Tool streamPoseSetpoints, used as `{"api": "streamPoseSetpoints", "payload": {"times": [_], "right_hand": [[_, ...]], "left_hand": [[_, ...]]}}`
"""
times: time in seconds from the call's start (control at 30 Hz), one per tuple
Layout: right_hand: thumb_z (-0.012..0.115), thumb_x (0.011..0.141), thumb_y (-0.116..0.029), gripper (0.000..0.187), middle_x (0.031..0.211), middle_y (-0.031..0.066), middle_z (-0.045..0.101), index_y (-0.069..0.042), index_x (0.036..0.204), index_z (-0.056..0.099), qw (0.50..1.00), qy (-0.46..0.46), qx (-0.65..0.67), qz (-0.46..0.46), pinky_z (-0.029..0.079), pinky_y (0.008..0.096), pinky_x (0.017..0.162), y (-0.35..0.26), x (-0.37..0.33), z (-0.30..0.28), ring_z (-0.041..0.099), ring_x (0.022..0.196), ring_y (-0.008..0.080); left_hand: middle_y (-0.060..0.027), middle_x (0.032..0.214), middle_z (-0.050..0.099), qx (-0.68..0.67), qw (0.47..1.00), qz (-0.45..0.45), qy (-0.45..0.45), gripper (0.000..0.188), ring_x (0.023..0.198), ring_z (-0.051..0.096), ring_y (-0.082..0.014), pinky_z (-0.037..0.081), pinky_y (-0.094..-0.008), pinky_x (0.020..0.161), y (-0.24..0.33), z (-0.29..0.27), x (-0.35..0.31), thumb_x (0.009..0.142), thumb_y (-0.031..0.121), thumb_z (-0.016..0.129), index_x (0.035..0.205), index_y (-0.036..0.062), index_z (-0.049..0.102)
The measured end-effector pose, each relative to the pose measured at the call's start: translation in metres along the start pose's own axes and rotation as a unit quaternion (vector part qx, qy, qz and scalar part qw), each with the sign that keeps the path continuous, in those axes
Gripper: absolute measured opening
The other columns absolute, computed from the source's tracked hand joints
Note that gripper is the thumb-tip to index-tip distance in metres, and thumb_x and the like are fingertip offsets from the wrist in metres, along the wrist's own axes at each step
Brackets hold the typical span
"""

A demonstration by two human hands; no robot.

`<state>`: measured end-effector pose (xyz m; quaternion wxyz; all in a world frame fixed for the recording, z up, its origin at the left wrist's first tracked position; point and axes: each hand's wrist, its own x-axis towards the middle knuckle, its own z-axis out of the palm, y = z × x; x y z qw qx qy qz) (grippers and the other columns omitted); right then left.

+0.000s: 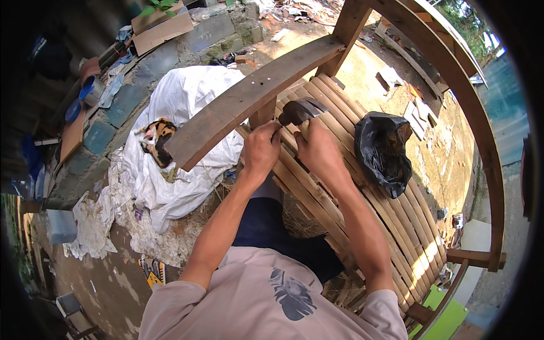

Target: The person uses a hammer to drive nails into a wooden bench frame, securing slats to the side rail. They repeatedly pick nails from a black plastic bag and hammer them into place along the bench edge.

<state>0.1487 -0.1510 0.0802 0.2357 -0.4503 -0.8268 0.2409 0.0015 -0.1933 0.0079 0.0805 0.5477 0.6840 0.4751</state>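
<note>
My right hand [318, 148] is wrapped round the handle of a claw hammer [301, 111], close up under its dark metal head. The head is above the slats of a wooden bench [371, 195], its face by my left fingertips. My left hand [263, 146] is closed in a pinch beside the hammer head, and whatever it holds is hidden. Just beyond this hand, the bench's curved wooden armrest [258, 85] rises on a short post. A crumpled black plastic bag [378, 148] sits open on the slats to the right; its contents are unclear.
On the left, a calico cat [160, 139] lies on a large white sack [192, 96] beside a block wall [127, 105]. A curved wooden rail [481, 113] arches along the right side. Scrap boards [418, 116] and litter lie on the ground beyond the bench.
</note>
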Motion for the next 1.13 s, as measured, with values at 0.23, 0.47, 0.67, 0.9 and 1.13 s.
{"api": "streamPoseSetpoints", "payload": {"times": [0.23,0.47,0.67,0.9,1.13], "right_hand": [[0.064,0.094,-0.015,0.037,0.082,0.034,0.065,0.009,0.118,0.05,1.0,-0.015,0.012,0.014,0.047,0.06,0.073,0.001,0.002,0.0,0.062,0.08,0.054],[0.06,0.09,-0.003,0.026,0.075,0.031,0.065,0.012,0.107,0.047,0.999,-0.034,-0.042,-0.006,0.049,0.0592,0.065,-0.004,-0.006,-0.001,0.064,0.071,0.052],[0.063,0.093,-0.012,0.033,0.079,0.0318,0.065,0.011,0.114,0.049,0.999,0.036,0.02,-0.001,0.047,0.0603,0.07,-0.009,-0.007,-0.001,0.063,0.076,0.0526],[0.063,0.093,-0.012,0.037,0.081,0.0331,0.065,0.012,0.116,0.048,1.0,0.001,-0.001,0.019,0.047,0.0591,0.072,-0.011,-0.002,-0.005,0.063,0.079,0.0521],[0.064,0.093,-0.013,0.036,0.086,0.0331,0.066,0.008,0.118,0.049,0.998,-0.025,-0.017,0.049,0.049,0.0576,0.074,-0.004,0.002,-0.007,0.064,0.083,0.0512]], "left_hand": [[-0.0216,0.11,0.073,0.0,1.0,0.011,0.029,0.018,0.107,0.07,-0.0368,0.056,-0.0428,0.09,0.0,0.002,-0.002,0.09,0.009,0.07,0.105,0.0004,0.075],[-0.0218,0.105,0.073,-0.006,0.999,0.024,0.03,0.014,0.107,0.069,-0.0372,0.056,-0.0445,0.089,-0.002,0.003,-0.001,0.089,0.007,0.07,0.1,-0.0004,0.074],[-0.0202,0.108,0.074,-0.002,0.999,0.018,0.029,0.016,0.11,0.07,-0.0336,0.057,-0.0418,0.091,-0.005,0.003,-0.002,0.089,0.006,0.071,0.103,0.0012,0.076],[-0.0209,0.11,0.073,-0.011,0.999,0.022,0.028,0.017,0.11,0.07,-0.0351,0.056,-0.0419,0.093,-0.008,0.003,-0.002,0.091,0.007,0.069,0.105,0.0005,0.076],[-0.0218,0.11,0.073,-0.003,1.0,0.011,0.021,0.018,0.111,0.069,-0.0347,0.056,-0.042,0.094,-0.004,0.002,-0.001,0.091,0.008,0.07,0.106,0.0017,0.076]]}}
